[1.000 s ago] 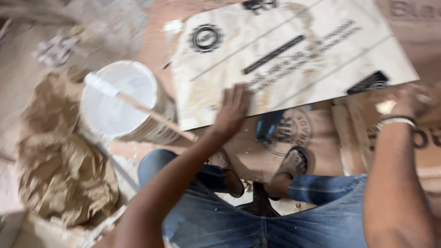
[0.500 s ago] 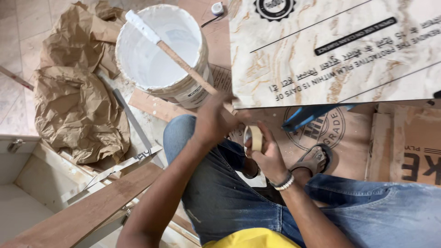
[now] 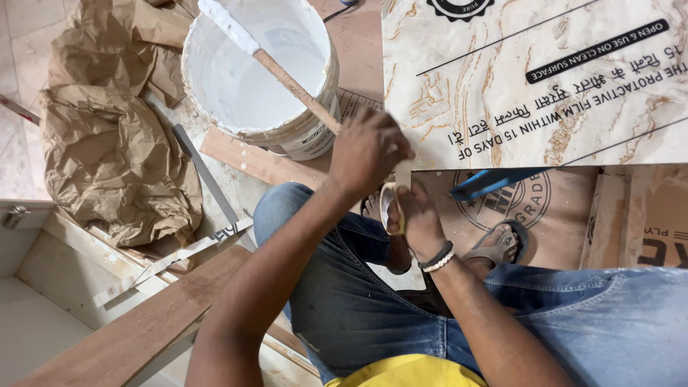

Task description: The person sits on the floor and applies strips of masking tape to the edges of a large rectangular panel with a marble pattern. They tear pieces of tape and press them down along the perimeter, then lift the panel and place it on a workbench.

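The floor (image 3: 21,86) is pale tile at the left edge, and cardboard sheets (image 3: 631,215) cover it at the right. A white bucket (image 3: 261,72) stands near the far edge, a stick (image 3: 287,75) leaning in it. Crumpled brown paper (image 3: 115,150) lies at the left, beside the bucket. A wooden strip (image 3: 261,163) lies just in front of the bucket, and a thin metal strip (image 3: 204,179) runs between paper and bucket. A marble-patterned laminate sheet (image 3: 545,72) covers the far right corner. A brown plank (image 3: 136,330) lies at the near left.

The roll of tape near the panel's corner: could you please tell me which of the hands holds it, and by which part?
The right hand grips the roll of masking tape around its rim; the left hand pinches its free end.
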